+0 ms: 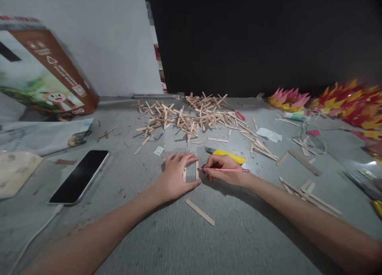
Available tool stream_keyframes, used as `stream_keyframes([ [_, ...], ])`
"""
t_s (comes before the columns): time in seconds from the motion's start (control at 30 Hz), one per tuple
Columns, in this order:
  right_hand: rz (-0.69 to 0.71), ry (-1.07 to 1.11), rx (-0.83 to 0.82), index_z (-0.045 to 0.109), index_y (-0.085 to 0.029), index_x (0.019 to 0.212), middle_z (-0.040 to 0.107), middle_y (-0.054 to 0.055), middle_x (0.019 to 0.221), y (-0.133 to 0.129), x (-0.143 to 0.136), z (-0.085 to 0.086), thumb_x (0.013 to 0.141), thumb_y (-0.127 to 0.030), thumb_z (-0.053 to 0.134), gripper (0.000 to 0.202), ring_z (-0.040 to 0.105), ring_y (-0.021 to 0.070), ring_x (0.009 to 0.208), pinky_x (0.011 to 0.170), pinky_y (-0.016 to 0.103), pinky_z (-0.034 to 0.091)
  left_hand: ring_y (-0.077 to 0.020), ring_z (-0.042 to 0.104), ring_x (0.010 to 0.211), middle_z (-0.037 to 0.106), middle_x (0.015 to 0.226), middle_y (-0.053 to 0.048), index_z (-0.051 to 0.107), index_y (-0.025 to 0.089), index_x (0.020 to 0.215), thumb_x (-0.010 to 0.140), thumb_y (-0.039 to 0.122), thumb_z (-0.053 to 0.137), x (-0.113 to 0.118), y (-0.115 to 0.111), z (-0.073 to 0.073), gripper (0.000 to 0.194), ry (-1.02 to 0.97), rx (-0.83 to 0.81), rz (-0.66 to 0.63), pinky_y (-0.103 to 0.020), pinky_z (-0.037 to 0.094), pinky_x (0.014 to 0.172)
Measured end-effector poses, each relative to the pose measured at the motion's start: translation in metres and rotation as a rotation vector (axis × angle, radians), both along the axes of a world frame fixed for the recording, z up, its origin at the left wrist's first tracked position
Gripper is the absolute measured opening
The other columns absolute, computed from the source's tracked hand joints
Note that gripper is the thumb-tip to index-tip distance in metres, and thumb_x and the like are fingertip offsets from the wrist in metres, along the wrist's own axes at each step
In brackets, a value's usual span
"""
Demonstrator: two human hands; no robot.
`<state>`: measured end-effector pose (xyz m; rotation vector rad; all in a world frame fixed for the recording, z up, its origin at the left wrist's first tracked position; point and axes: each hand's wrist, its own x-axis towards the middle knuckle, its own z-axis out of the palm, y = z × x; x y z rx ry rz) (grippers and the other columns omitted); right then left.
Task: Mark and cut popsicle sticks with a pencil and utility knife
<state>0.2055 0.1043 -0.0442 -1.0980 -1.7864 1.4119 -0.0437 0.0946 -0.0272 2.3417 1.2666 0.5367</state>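
Note:
My left hand (174,175) rests on the grey tabletop, its thumb and fingertips pinning the two ends of a short wooden craft stick (197,172) that lies flat. Part of a second stick (184,175) shows under that palm, mostly covered by the hand. Pinched in my right hand (222,165) is a pink pencil (229,170), its tip at the pinned stick's right edge. Just beyond the right hand lies a utility knife (229,155) with a yellow body and a dark end. A longer loose craft stick (199,212) lies nearer to me.
A messy pile of craft sticks (191,116) spreads along the back. To the left are a phone (80,177) on a white cable and a brown printed box (50,72). Pink and yellow folded paper (289,100) and scattered sticks (310,195) occupy the right.

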Motion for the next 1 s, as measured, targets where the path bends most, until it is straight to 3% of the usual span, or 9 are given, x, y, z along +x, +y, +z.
stream_keyframes([
  [0.57, 0.028, 0.012, -0.062, 0.063, -0.020, 0.081, 0.068, 0.001, 0.067, 0.001, -0.001, 0.010, 0.090, -0.048, 0.075, 0.032, 0.064, 0.0130, 0.059, 0.054, 0.026, 0.049, -0.0357, 0.046, 0.146, 0.059, 0.152, -0.011, 0.046, 0.027, 0.147, 0.077, 0.049, 0.082, 0.000, 0.000, 0.000, 0.081, -0.031, -0.016, -0.013, -0.058, 0.022, 0.124],
  [0.87, 0.056, 0.028, -0.067, 0.063, -0.019, 0.083, 0.069, 0.001, 0.070, 0.002, 0.000, 0.008, 0.092, -0.045, 0.075, 0.030, 0.067, 0.0134, 0.061, 0.057, 0.026, 0.051, -0.0286, 0.049, 0.143, 0.065, 0.146, -0.007, 0.043, 0.026, 0.147, 0.090, 0.020, 0.057, -0.004, -0.004, 0.009, 0.058, -0.090, 0.012, -0.071, -0.053, 0.026, 0.121],
  [1.0, 0.048, 0.024, -0.068, 0.063, -0.020, 0.082, 0.069, 0.000, 0.069, 0.001, -0.001, 0.009, 0.091, -0.048, 0.076, 0.032, 0.066, 0.0136, 0.060, 0.056, 0.026, 0.052, -0.0325, 0.047, 0.145, 0.062, 0.150, -0.009, 0.046, 0.027, 0.145, 0.085, 0.038, 0.073, -0.003, -0.002, 0.006, 0.067, -0.068, -0.001, -0.057, -0.055, 0.025, 0.122],
])
